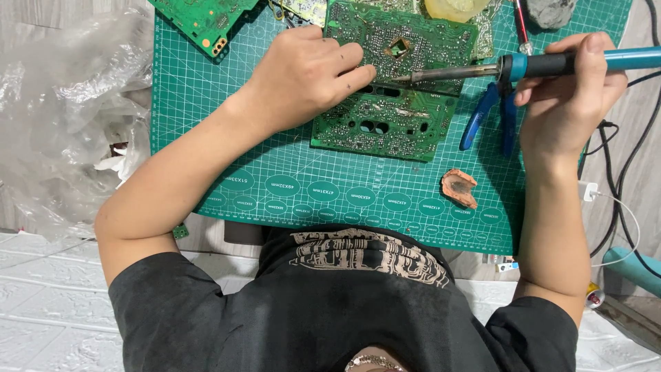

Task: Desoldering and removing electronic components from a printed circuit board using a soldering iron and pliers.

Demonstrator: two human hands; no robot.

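Nearest the camera: person's black printed T-shirt [358, 303], both bare forearms reaching forward over a green cutting mat [206, 103] with a white grid and ovals along its near edge. On the mat's near right lies a small orange-brown chunk [459, 187] (rosin or sponge, cannot tell which).

Mid-mat: a green circuit board [385, 127], solder side up, with oval cut-outs. The left hand [303, 76] rests on its left part, fingers curled loosely and pressed down on the board, fingertips pointing right toward the iron's tip; it pins the board rather than gripping anything.

The right hand [568, 96] is closed around the blue handle of a soldering iron [509, 67], thumb on top. The iron lies nearly level, its metal tip touching the board just beside the left fingertips. Blue-handled pliers [482, 114] lie on the mat under the iron, just right of the board.

Farther: a second board [203, 21] at the mat's top left corner, a yellowish lump [454, 8] and a grey lump [551, 10] at the top edge. Crumpled clear plastic [62, 117] left of the mat, black cables [620, 179] to the right.
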